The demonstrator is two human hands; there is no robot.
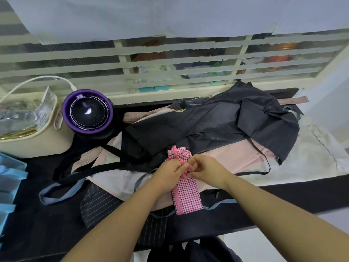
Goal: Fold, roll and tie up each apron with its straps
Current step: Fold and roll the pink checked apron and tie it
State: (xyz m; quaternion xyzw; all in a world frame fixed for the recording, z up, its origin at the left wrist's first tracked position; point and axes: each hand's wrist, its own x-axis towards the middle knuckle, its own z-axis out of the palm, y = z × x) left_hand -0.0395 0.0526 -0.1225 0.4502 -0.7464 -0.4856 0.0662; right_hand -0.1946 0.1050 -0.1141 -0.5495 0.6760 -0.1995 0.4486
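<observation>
Atop pink apron (188,197), 2 hands (168,171) (203,170) pinching strap (178,157)

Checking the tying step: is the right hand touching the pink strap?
Touching. The head view shows the right hand pinching the pink strap over the checked roll, with no gap; the left hand grips it too.

The rolled apron (187,193) lies on the near part of a pile of loose aprons (217,125) spread across the counter (37,224). The left hand (168,172) and right hand (204,168) meet over its middle, pinching its strap (180,159). Left of the pile stands a round appliance (87,113), with a basket (37,142) further left, and a barred window (170,59) runs behind them all.
</observation>
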